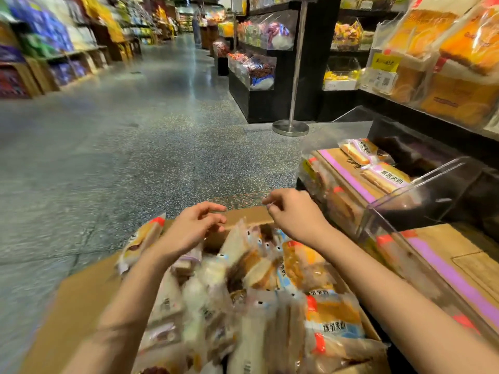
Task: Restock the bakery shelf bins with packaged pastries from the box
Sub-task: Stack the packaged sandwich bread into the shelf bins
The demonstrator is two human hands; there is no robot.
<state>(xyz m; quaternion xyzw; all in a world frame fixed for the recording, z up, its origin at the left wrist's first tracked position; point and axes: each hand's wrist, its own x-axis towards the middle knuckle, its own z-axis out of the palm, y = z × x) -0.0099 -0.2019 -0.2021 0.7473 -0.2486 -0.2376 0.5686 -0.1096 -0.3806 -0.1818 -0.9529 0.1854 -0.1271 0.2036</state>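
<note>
Left hand (194, 225) and right hand (294, 211), fingers loosely curled and holding nothing, hover over the open brown cardboard box (81, 306) of clear-wrapped pastry packets (332, 319); packets probably light, soft, crushable, slippery; best gripped broadly by the sides

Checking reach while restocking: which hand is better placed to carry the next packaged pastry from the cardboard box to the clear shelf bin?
Probably the right hand: it hovers empty beside the clear plastic shelf bin. The left hand is farther, across the open cardboard box.
</note>
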